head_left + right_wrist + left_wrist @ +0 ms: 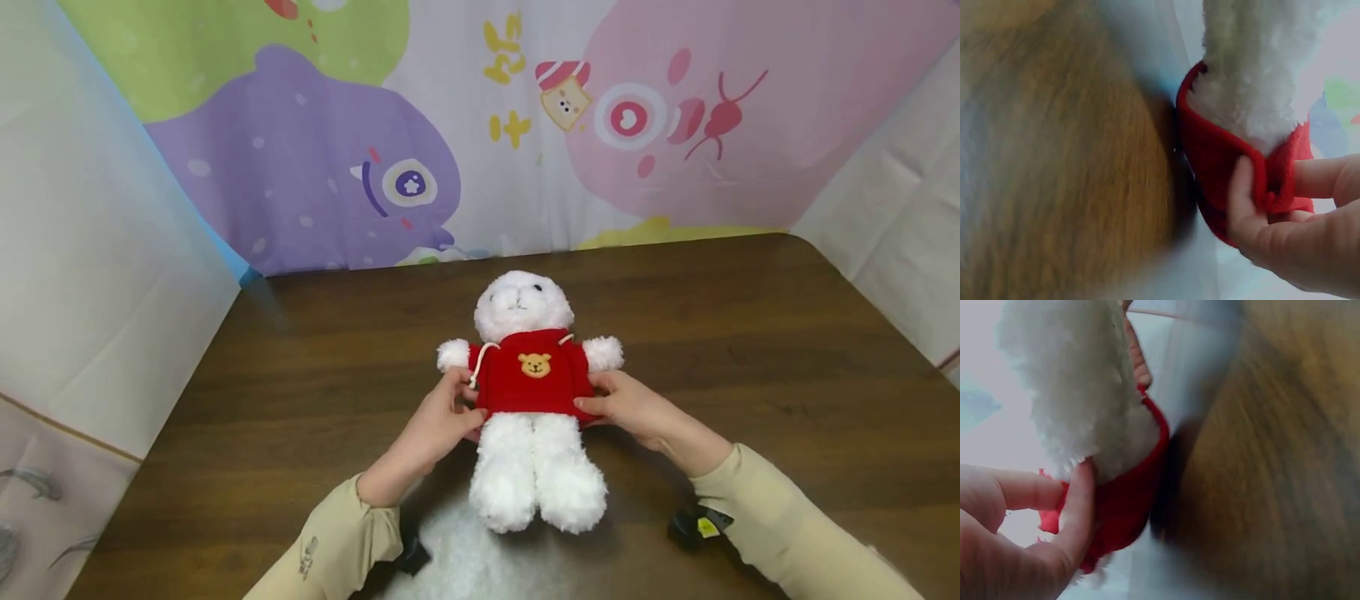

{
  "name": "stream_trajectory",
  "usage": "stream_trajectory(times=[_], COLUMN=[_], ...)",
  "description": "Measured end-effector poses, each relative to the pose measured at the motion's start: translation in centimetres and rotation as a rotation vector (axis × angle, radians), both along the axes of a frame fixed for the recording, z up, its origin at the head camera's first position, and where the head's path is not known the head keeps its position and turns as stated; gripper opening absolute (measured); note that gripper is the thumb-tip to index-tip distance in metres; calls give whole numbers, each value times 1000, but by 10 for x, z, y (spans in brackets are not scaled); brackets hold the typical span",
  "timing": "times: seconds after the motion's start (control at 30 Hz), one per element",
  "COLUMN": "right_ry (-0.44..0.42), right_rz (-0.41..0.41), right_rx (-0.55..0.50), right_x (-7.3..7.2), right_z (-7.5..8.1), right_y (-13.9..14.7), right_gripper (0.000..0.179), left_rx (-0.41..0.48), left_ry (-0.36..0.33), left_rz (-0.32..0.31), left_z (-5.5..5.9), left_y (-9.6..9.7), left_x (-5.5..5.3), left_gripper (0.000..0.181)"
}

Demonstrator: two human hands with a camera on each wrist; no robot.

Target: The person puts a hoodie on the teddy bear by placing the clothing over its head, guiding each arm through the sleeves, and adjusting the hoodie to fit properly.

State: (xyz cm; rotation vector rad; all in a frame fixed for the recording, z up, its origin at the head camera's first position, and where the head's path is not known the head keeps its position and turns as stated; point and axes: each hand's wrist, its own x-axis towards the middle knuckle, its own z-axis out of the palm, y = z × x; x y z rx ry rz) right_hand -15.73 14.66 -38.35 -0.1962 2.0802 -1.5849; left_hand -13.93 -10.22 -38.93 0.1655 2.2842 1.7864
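Observation:
A white plush bear (521,304) with fluffy legs lies face up on a wooden table, its feet toward me. It wears a red hoodie (510,387) with white drawstrings and a small bear-face patch (535,365). At the hoodie's lower side, my left hand (442,421) pinches the red cloth near the hem, thumb and finger on either side in the left wrist view. Opposite it, my right hand (630,408) grips the other side of the hem; the right wrist view shows a fold of red cloth (1210,150) between thumb and fingers. The bear's back is hidden.
The brown table (750,333) stretches out around the bear. Behind it hangs a curtain (510,192) with cartoon figures, and pale sheets (97,208) hang at both sides. A black device (686,529) shows beneath my right wrist. A whitish patch (480,558) lies below the bear's feet.

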Motion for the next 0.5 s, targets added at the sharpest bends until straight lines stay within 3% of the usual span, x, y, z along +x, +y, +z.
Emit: stream_trajectory(times=[0.17,0.23,0.5], right_ry=[53,50,-10], right_rz=[-38,-51,-25], right_rx=[-9,-24,-70], right_x=[-1,-1,-1], right_z=[-2,-3,-6], right_y=[1,0,-8], right_gripper=[46,45,44], left_rx=[37,35,-33], left_ry=[12,4,-10], left_rz=[-49,-42,68], left_z=[-3,-4,-4], left_y=[2,2,0], left_x=[1,0,-7], left_gripper=[49,52,27])
